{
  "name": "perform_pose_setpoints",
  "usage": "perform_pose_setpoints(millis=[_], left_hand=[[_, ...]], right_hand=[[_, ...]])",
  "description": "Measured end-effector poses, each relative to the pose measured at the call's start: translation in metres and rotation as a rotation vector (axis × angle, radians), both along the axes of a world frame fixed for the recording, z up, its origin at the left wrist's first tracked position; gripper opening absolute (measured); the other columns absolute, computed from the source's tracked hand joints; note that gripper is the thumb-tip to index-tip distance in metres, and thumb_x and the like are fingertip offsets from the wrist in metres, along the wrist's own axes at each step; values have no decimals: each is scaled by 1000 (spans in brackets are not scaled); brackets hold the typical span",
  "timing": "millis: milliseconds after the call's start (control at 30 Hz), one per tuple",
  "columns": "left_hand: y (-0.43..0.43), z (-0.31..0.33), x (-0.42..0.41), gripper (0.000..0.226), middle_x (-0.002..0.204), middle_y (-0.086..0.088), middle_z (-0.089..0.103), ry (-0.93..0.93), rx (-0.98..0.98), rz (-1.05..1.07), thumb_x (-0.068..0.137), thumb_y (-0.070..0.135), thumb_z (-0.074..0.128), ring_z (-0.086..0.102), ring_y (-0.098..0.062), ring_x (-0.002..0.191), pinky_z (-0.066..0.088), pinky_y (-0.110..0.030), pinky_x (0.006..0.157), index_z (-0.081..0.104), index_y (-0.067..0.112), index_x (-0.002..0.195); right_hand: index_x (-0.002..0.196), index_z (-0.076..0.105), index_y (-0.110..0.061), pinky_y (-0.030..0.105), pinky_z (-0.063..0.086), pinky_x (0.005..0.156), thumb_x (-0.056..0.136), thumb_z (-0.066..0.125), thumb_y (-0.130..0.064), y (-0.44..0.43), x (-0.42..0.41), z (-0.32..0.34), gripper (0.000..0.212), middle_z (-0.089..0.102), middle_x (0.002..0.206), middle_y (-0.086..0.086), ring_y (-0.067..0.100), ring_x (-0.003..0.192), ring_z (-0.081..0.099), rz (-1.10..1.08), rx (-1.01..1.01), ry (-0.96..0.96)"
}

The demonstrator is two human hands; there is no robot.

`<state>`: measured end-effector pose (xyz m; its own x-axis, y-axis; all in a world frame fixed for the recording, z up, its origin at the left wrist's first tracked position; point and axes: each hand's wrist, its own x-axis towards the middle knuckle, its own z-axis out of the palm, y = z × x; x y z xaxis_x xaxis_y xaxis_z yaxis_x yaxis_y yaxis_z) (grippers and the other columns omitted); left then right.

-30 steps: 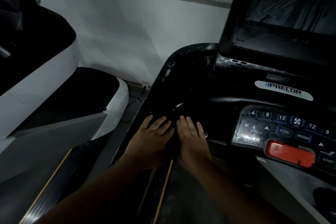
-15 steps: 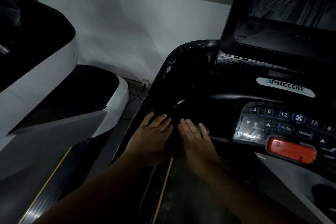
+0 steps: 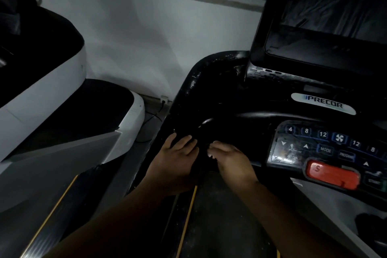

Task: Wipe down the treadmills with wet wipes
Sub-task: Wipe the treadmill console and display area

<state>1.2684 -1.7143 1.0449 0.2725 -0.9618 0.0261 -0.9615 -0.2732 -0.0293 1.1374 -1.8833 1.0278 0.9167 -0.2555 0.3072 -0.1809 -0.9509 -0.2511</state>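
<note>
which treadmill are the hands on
The black Precor treadmill on the right: left hand and right hand are both on it. The white-shelled treadmill at left is untouched.

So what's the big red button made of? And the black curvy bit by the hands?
The red button looks like matte plastic: flat even colour, moulded edges. The black curved rail seems glossy plastic or coated metal; it throws bright glints, perhaps from wetness.

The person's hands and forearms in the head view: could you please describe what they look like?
Both arms are bare: the left forearm and right forearm show no sleeve up to the frame edge. Neither the left hand nor the right hand wears a glove, and no ring, watch or bracelet is visible, though the light is dim.
</note>
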Motion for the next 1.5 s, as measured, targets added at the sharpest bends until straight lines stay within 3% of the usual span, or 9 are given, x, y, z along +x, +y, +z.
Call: perform_pose_setpoints(millis=[167,367,533,600,700,833,1000,1167,1500], left_hand=[[0,0,-1,77,145,-7,57,10,-31,-1,80,60,34,43,-23,143,26,-54,120,62,14,135],[1,1,-1,72,146,-7,57,28,-57,-2,83,55,34,43,-23,143,29,-54,119,63,13,134],[1,2,-1,75,144,-7,58,30,-82,-14,83,58,32,46,-23,141,30,-53,119,62,12,135],[0,0,0,76,146,-8,57,31,-81,-21,85,60,33,43,-23,143,25,-52,120,62,11,135],[1,-1,0,73,146,-8,56,26,-86,-15,86,59,36,41,-23,144,17,-49,121,63,11,133],[0,-1,0,73,145,-9,57,15,-83,-15,85,59,38,43,-23,143,25,-51,120,63,11,134],[0,-2,1,74,144,-8,58,-3,-67,-21,85,61,33,44,-24,142,28,-53,118,64,13,132],[0,-3,1,73,142,-9,59,5,-80,-21,85,61,34,47,-24,140,33,-55,116,67,13,128],[-2,-2,0,80,148,-4,55,25,-53,15,84,65,31,42,-21,144,29,-54,119,60,14,138]], right_hand=[[135,56,-23,29,54,88,99,58,-14,3,23,23,37,69,114,-7,12,102,65,-202,560,9],[90,68,-12,33,45,71,85,68,-4,-4,37,4,9,60,98,6,26,91,54,-241,53,35],[111,74,-7,39,53,90,81,50,-21,22,29,-19,41,69,117,14,35,106,68,-62,-124,92],[140,56,-9,43,33,112,86,46,-32,27,6,-38,59,54,146,11,29,135,51,-16,-164,195],[154,34,-13,49,17,120,88,54,-40,21,-24,-48,74,31,162,7,23,148,31,44,-331,271],[147,48,-7,50,19,117,87,44,-43,27,-2,-40,69,45,154,11,26,142,44,-104,-235,230],[133,63,-9,49,16,117,90,61,-28,8,23,-24,47,60,140,11,28,136,52,-237,-248,179],[137,58,-4,48,32,116,92,40,-15,5,1,-20,49,48,150,19,35,139,47,-145,-257,154],[147,36,-12,52,25,112,94,28,-54,24,16,-30,68,51,149,13,30,138,49,-89,-303,313]])
